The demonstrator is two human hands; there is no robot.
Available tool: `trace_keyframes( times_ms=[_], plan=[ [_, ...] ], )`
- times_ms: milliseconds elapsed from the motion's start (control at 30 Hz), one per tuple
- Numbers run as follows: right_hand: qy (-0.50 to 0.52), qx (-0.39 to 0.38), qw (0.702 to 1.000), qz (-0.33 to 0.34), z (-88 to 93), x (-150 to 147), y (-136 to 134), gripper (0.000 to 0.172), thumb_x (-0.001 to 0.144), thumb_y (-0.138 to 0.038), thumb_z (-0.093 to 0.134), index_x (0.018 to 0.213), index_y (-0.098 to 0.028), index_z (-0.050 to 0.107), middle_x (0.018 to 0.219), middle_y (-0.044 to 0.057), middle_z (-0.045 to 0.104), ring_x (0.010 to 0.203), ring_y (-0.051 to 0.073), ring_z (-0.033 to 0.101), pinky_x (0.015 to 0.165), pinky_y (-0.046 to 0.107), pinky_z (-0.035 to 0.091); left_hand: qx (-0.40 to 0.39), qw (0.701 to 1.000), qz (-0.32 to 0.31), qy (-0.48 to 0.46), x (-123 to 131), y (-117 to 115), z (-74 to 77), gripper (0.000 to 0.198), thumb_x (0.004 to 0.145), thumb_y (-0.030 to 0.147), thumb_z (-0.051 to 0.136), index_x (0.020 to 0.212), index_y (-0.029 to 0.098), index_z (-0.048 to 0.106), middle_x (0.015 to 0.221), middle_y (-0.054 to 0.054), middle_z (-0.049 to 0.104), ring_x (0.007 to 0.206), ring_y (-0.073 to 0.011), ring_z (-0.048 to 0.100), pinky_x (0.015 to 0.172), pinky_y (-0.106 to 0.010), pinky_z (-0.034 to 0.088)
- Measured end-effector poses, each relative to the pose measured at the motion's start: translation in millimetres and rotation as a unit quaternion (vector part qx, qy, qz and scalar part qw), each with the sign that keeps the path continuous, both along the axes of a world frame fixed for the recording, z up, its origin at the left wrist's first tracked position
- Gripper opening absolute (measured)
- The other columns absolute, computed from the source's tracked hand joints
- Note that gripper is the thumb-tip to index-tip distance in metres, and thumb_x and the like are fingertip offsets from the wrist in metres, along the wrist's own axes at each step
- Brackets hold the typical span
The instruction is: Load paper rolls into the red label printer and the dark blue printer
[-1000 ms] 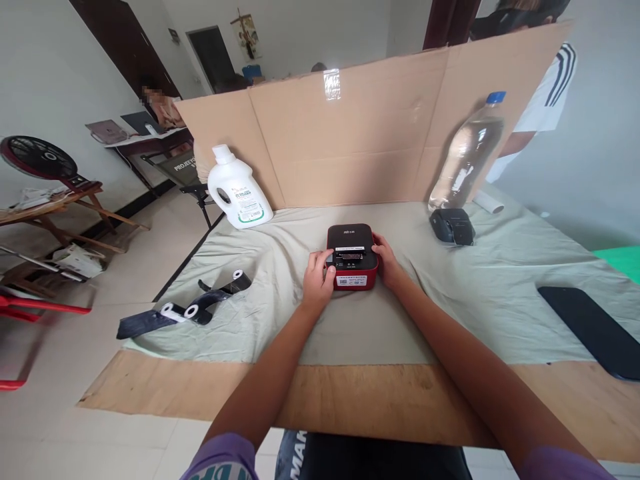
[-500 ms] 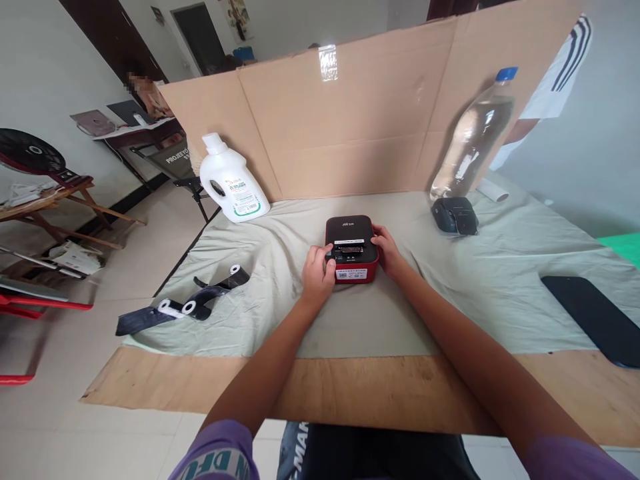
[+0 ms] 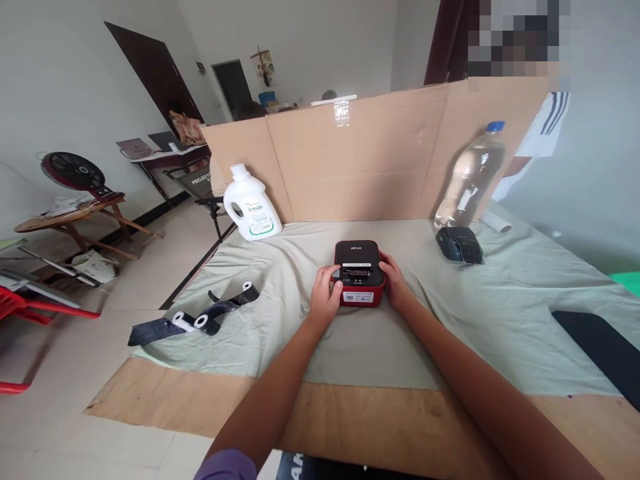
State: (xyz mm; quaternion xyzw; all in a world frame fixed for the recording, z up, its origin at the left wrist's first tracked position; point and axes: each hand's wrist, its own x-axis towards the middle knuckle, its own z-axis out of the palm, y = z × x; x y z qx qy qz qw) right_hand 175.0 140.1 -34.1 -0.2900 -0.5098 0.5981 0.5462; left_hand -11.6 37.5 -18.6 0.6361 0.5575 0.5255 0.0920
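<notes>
A small label printer (image 3: 357, 253) with a black top and red sides sits on the cloth in front of me. Its top has a slot, and a white sticker is on the front side. My left hand (image 3: 326, 293) is closed on the printer's left side, fingertips on the top edge near a grey button. On the opposite side, my right hand (image 3: 395, 280) grips the red wall with its fingers curled along it. The undersides of both hands are partly hidden.
Black ribbon rolls (image 3: 213, 317) with white cores lie left. A white detergent bottle (image 3: 253, 207) and a large clear bottle (image 3: 473, 177) lean near the cardboard screen (image 3: 360, 167). A black device (image 3: 459, 245) and a dark phone-like slab (image 3: 595, 347) are right. A person (image 3: 543, 133) stands behind.
The camera view has tilted up, so everything sits lower in the picture. Both hands stay on the printer, with no clear change in grip.
</notes>
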Motion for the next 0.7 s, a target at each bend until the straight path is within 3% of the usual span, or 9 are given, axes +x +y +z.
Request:
trace_keyframes(
  times_ms=[100,200,267,400,467,533,600,700],
  plan=[
    [-0.021,0.013,1.0,-0.005,4.3,5,-6,0.056,0.08,-0.055,0.066,0.131,-0.032,0.062,0.145,0.002,0.06,0.141,0.031,0.048,0.116,0.052,0.041,-0.051,0.998,-0.009,-0.038,3,-9,9.7,0.039,0.098,0.033,0.045,0.134,0.022,0.054,0.117,-0.01,0.067,0.101,-0.0225,0.064,0.094,-0.039,0.051],
    [-0.047,0.035,0.996,0.068,13.6,17,-15,0.07,0.077,-0.058,0.067,0.141,-0.034,0.056,0.154,0.001,0.052,0.145,0.034,0.044,0.119,0.056,0.037,-0.13,0.987,-0.021,-0.094,11,-20,25.1,0.042,0.099,0.036,0.045,0.139,0.025,0.049,0.113,-0.008,0.071,0.1,-0.0231,0.067,0.092,-0.04,0.054],
    [-0.118,0.072,0.985,0.1,16.2,27,-24,0.078,0.074,-0.058,0.072,0.146,-0.037,0.052,0.157,0.0,0.048,0.147,0.036,0.041,0.12,0.057,0.036,-0.177,0.975,-0.014,-0.13,16,-24,34.1,0.043,0.098,0.034,0.045,0.141,0.029,0.048,0.117,-0.007,0.071,0.103,-0.0234,0.068,0.092,-0.041,0.055],
    [-0.266,0.18,0.947,0.028,5.7,29,-51,0.1,0.071,-0.044,0.084,0.156,-0.044,0.032,0.162,-0.002,0.039,0.15,0.036,0.035,0.125,0.057,0.031,-0.24,0.954,-0.016,-0.177,14,-20,42.7,0.062,0.095,0.028,0.045,0.156,0.03,0.033,0.133,-0.007,0.067,0.117,-0.0247,0.066,0.099,-0.041,0.054],
    [-0.283,0.209,0.936,-0.002,0.9,13,-64,0.1,0.078,-0.043,0.079,0.159,-0.043,0.022,0.163,0.0,0.035,0.151,0.034,0.033,0.126,0.059,0.026,-0.253,0.948,-0.019,-0.192,0,-14,44.2,0.068,0.093,0.028,0.048,0.158,0.026,0.032,0.141,-0.008,0.062,0.128,-0.0273,0.061,0.106,-0.043,0.05],
    [-0.274,0.223,0.935,-0.006,3.8,-17,-69,0.094,0.083,-0.042,0.074,0.16,-0.04,0.019,0.164,0.002,0.033,0.152,0.034,0.031,0.127,0.061,0.023,-0.237,0.945,-0.014,-0.225,-25,-7,46.4,0.061,0.091,0.028,0.05,0.152,0.024,0.046,0.144,-0.008,0.061,0.132,-0.0289,0.058,0.11,-0.045,0.047],
    [-0.251,0.236,0.939,0.001,15.3,-58,-64,0.09,0.086,-0.041,0.071,0.16,-0.037,0.02,0.163,0.004,0.034,0.153,0.033,0.03,0.127,0.06,0.021,-0.191,0.944,-0.008,-0.267,-59,-1,50.8,0.049,0.09,0.026,0.05,0.138,0.023,0.061,0.139,-0.006,0.065,0.129,-0.0283,0.061,0.111,-0.046,0.046],
    [-0.201,0.248,0.947,0.045,39.0,-135,-42,0.085,0.088,-0.038,0.069,0.158,-0.032,0.022,0.159,0.008,0.04,0.147,0.033,0.038,0.125,0.058,0.026,-0.139,0.934,0.027,-0.328,-121,6,62.3,0.041,0.086,0.025,0.056,0.124,0.02,0.069,0.127,-0.005,0.072,0.12,-0.0274,0.065,0.11,-0.045,0.047]
  ],
)
